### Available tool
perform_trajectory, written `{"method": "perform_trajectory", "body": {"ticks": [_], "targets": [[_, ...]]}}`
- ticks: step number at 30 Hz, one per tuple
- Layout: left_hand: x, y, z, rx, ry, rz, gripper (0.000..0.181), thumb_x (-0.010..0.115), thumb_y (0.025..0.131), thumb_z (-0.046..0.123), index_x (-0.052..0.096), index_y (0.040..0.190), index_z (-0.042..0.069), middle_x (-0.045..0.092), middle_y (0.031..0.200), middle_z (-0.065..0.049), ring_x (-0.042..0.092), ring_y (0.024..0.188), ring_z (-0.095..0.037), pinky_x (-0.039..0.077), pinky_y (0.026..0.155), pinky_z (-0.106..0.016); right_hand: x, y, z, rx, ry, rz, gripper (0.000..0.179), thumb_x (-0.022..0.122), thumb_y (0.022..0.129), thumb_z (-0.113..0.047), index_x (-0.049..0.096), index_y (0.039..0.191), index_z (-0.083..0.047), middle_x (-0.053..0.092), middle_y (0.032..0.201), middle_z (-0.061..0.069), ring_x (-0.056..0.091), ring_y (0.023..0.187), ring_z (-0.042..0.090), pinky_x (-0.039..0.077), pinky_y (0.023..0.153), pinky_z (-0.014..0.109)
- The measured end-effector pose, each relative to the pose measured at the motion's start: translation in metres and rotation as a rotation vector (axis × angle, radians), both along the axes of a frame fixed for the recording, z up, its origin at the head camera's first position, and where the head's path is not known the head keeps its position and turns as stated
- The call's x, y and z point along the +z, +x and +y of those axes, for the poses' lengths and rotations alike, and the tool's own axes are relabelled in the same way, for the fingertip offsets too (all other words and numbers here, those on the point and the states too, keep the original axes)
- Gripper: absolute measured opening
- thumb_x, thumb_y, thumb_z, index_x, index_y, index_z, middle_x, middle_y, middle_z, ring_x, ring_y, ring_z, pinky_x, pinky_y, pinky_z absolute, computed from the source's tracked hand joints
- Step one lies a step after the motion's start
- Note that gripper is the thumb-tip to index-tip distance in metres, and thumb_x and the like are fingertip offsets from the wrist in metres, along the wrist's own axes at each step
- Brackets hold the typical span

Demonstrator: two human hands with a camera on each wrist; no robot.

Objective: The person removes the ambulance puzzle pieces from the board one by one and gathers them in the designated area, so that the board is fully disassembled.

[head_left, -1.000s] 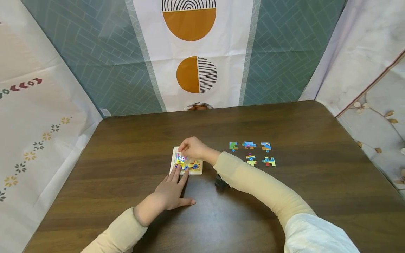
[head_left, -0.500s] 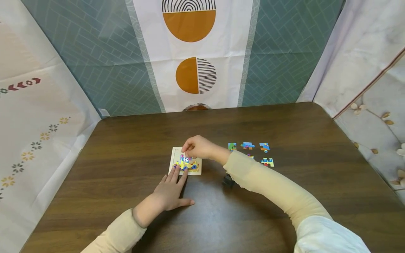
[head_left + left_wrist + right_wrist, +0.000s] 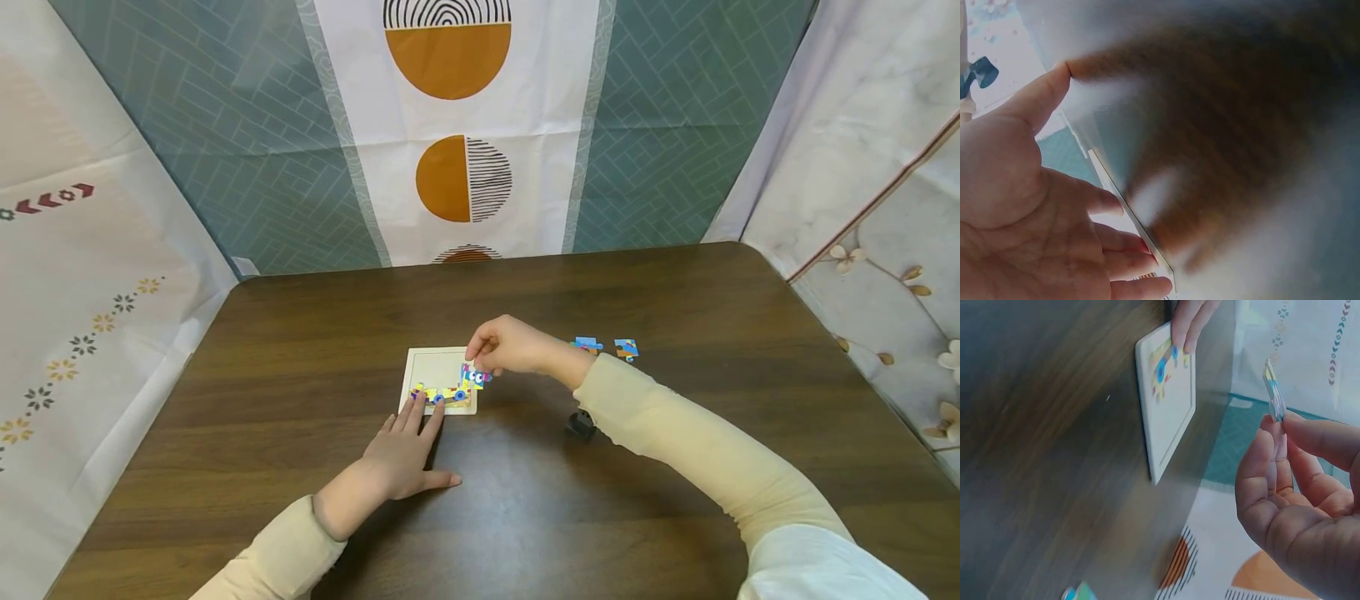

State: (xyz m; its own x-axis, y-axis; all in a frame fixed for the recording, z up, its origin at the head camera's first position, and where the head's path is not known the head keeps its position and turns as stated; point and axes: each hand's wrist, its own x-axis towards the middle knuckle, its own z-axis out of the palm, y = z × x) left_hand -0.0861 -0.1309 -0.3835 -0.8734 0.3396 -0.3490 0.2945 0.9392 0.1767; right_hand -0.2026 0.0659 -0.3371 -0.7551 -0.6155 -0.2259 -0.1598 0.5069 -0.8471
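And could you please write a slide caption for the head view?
Left hand touching a part-filled puzzle board, right hand pinching a puzzle piece, with loose pieces lying on the table.

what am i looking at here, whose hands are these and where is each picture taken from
There is no machine arm here: a person is working with two bare hands. The widest picture comes from a camera worn on the head, looking forward and down. The other two come from one camera on each wrist, so things look tilted there.

On the brown table lies a pale puzzle tray, with a yellow and blue section of puzzle along its near side. The left hand touches that near side with outstretched fingers. The right hand pinches a piece with cartoon eyes, held off the tray. More loose pieces lie to the right, some possibly hidden behind the right arm.
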Motion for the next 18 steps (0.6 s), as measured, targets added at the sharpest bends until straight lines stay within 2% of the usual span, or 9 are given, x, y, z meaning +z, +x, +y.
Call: {"method": "perform_trajectory", "body": {"ticks": [8, 18], "targets": [[0.000, 0.001, -0.002, 0.002, 0.039, 0.000, 0.099, 0.064, 0.082, 0.059, 0.021, 0.150, 0.001, 0.011, 0.155, -0.028, 0.013, 0.144, -0.041, 0.025, 0.114, -0.050, -0.001, -0.005, 0.026, -0.034, 0.023, -0.012, 0.013, 0.063, 0.087, 0.001, 0.064, 0.099, 0.004, 0.063, 0.085, 0.008, 0.055, 0.069, 0.015, 0.053, 0.074, 0.040], [-0.005, -0.001, -0.001, 0.009, 0.053, -0.003, 0.101, 0.065, 0.082, 0.058, 0.021, 0.148, -0.006, 0.011, 0.155, -0.029, 0.012, 0.144, -0.040, 0.024, 0.115, -0.047, -0.008, -0.006, 0.055, -0.062, 0.017, -0.033, 0.013, 0.063, 0.086, 0.002, 0.064, 0.099, 0.005, 0.064, 0.083, 0.007, 0.056, 0.071, 0.015, 0.053, 0.075, 0.040]]}}
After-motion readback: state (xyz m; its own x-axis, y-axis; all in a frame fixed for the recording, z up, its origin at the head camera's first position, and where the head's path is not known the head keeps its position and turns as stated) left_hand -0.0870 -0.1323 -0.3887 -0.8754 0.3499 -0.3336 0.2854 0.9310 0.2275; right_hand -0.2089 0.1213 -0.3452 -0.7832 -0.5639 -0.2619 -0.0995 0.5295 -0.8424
